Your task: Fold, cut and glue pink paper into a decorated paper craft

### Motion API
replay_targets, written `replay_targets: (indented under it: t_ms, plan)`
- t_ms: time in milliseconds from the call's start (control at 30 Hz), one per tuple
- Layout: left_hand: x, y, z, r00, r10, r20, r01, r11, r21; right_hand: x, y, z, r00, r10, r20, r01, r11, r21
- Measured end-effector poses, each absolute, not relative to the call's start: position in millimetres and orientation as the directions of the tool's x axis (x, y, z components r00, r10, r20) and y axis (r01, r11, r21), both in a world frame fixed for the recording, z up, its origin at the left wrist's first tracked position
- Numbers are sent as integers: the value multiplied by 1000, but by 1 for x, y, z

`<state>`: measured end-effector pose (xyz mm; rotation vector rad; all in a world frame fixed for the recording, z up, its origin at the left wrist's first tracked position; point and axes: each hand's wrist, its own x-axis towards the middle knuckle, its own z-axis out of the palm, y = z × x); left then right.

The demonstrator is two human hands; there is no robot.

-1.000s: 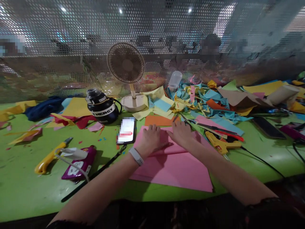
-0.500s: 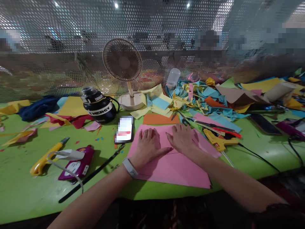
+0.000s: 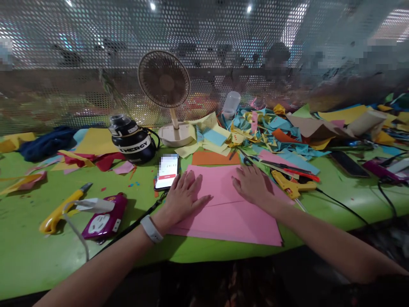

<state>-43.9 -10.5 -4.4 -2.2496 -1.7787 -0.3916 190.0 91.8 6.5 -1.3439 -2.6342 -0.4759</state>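
Note:
Pink paper (image 3: 230,221) lies flat in front of me, with a crease or edge running across its middle. My left hand (image 3: 183,196) rests flat at its left side, fingers spread and thumb pointing right. On the upper right part of the sheet lies my right hand (image 3: 252,183), palm down with the fingers apart. Neither hand grips anything. A lit phone (image 3: 167,172) sits just beyond my left fingertips. Orange paper (image 3: 215,157) shows past the pink sheet's far edge. Scissors (image 3: 247,160) lie beyond my right fingers.
A yellow glue gun (image 3: 292,185) with a cord lies to the right. On the left are a yellow utility knife (image 3: 64,211) and a purple power bank (image 3: 107,219). A fan (image 3: 174,134), a black bottle (image 3: 134,143) and paper scraps (image 3: 265,128) line the back by the perforated panel.
My hands have moved apart: the left slid leftward across the pink paper, the right shifted slightly right. More of the sheet's middle shows between them.

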Motion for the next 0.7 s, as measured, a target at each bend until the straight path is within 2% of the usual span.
replay_targets:
  t_ms: [100, 233, 300, 333, 400, 433, 467, 533, 600, 700]
  plan:
    - [-48, -14, -3, 217, 915, 340, 976, -202, -79, 196, 94, 5, -628, 715, 307, 778, 579, 244]
    - [-47, -14, -3, 211, 919, 333, 977, -199, -72, 203, 92, 16, -697, 633, 336, 716, 633, 293]
    - [-47, -13, -4, 221, 916, 336, 975, -209, -72, 201, 89, 29, -679, 656, 331, 733, 632, 250]
    - [-47, -13, -4, 225, 913, 341, 974, -214, -71, 197, 87, 36, -658, 687, 309, 750, 632, 192]
    - [-48, -13, -5, 224, 907, 357, 974, -216, -63, 184, 84, 50, -625, 760, 180, 771, 636, -9]
    - [-48, -13, -6, 224, 905, 361, 974, -217, -60, 176, 84, 56, -634, 772, 45, 761, 633, -141]
    - [-48, -14, -6, 226, 905, 362, 974, -219, -58, 166, 84, 61, -659, 743, -117, 741, 615, -270]
    - [-48, -14, -5, 229, 907, 353, 973, -222, -62, 147, 86, 65, -702, 573, -423, 710, 524, -469]
    - [-47, -15, -2, 230, 913, 336, 973, -223, -60, 131, 89, 65, -689, 424, -588, 725, 407, -556]
    - [-46, -15, 0, 229, 926, 299, 973, -227, -43, 119, 93, 61, -651, 373, -661, 759, 338, -557]
